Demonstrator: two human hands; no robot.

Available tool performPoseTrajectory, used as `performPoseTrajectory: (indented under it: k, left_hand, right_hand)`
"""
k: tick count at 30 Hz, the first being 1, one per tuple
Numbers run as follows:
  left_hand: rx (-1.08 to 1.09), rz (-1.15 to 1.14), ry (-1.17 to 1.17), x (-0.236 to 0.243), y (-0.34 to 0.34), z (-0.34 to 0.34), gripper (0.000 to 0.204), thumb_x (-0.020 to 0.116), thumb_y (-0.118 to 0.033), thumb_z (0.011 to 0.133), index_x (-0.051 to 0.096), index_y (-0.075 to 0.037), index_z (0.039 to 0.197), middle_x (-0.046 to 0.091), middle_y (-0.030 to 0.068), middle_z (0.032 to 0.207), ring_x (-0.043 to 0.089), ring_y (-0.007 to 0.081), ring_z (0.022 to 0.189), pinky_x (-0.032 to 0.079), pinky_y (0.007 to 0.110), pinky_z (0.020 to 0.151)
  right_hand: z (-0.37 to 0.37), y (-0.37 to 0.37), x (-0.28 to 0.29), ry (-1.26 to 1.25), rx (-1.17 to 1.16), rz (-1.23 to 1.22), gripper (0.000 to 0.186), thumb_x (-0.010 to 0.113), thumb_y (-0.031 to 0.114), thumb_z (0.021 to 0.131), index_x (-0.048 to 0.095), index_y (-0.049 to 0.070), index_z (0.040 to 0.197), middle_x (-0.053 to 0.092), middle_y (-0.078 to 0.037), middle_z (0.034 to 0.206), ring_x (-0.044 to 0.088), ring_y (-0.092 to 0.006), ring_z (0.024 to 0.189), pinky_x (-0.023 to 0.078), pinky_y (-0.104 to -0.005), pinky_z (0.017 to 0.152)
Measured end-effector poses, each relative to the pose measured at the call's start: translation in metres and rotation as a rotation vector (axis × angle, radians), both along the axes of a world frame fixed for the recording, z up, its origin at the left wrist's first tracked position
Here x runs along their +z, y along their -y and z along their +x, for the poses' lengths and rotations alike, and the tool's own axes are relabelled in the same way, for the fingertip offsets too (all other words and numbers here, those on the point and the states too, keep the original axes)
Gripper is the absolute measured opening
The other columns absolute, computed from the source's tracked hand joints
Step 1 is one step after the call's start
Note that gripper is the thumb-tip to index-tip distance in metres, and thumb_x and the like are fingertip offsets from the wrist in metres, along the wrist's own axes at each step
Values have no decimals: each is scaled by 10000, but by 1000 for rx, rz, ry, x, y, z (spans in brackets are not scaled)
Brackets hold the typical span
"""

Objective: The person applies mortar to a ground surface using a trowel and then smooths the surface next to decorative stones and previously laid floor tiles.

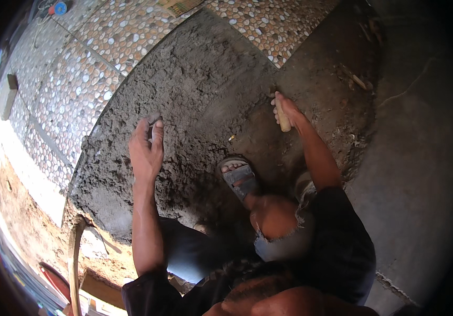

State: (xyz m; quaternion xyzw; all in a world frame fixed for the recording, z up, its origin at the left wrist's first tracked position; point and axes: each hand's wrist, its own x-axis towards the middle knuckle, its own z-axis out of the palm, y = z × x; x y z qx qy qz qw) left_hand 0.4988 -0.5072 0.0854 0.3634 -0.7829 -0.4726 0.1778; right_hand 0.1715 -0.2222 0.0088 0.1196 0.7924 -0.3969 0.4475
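Note:
Wet grey mortar (184, 89) spreads rough and lumpy in front of me, smoother toward its right side. Over its left part, my left hand (147, 145) is curled, with a small grey lump (154, 117) between thumb and fingers. My right hand (288, 109) is wrapped around the pale wooden handle of a trowel (284, 124) at the mortar's right side. The trowel's blade cannot be made out against the dark surface. My sandalled foot (239, 176) stands between the two hands at the near edge of the mortar.
Pebble-patterned tiles (100, 42) border the mortar at the far left, with another pebble tile (274, 26) beyond it. A grey block (8, 97) lies on the left tiles. A wooden-handled tool (74, 263) stands at lower left. Smooth concrete floor (410, 158) runs along the right.

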Motion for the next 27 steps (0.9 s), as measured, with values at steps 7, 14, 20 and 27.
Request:
performPoseTrajectory:
  k: [7,14,20,27]
  left_hand:
    - [-50,-4,55,-3,0,-5,337,536,-313,969,624,-37,1142,678,145,989,652,257,895,495,365,821]
    - [-59,29,97,-8,3,-13,337,520,-315,970,625,-34,1124,677,183,1012,659,325,929,495,397,833]
    - [-55,-11,89,-17,2,-21,363,511,-344,972,624,-37,1129,678,184,992,660,316,911,498,407,812]
    - [-55,7,77,-12,2,-19,360,512,-346,972,624,-39,1122,676,184,978,659,312,886,501,408,799]
  right_hand:
    - [-19,15,30,-698,435,262,399,485,443,934,506,63,1054,513,-74,714,527,-175,521,459,-366,451]
    - [-106,76,64,-208,524,112,425,527,409,894,580,14,1044,556,-84,769,538,-165,550,461,-335,480]
    - [-140,108,53,-172,644,194,422,497,448,907,606,48,988,547,-44,723,509,-142,548,443,-316,474]
    - [-138,35,79,31,508,386,448,391,466,963,598,75,1033,502,-17,645,439,-110,452,407,-281,426]
